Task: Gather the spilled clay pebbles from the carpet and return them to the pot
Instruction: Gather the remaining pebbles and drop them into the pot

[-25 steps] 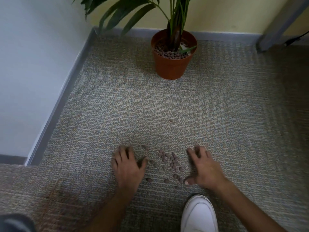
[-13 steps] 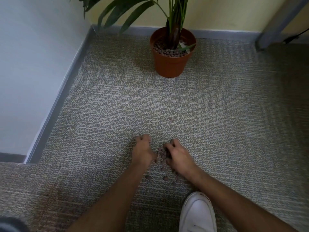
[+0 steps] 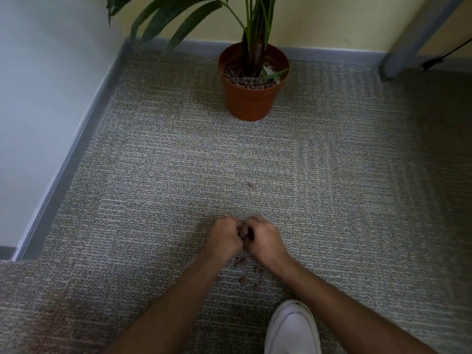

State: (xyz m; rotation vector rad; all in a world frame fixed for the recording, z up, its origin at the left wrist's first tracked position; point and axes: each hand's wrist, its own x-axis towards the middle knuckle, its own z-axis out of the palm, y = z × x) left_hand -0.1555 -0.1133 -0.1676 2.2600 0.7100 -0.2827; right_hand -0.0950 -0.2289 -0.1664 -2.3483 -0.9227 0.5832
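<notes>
1. Left hand (image 3: 226,237) and right hand (image 3: 265,238) curl together, cupping clay pebbles (image 3: 244,231).
2. Loose pebbles (image 3: 241,261) lie on the carpet (image 3: 153,175) near the wrists.
3. Pot (image 3: 251,98) stands far, with a stray pebble (image 3: 250,184) between; white shoe (image 3: 292,328) nearest.

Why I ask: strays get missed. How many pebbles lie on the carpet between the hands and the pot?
1. One pebble lies alone on the carpet, between the pot and the left hand and right hand. Others lie by the wrists; the hands may hide more.
</notes>
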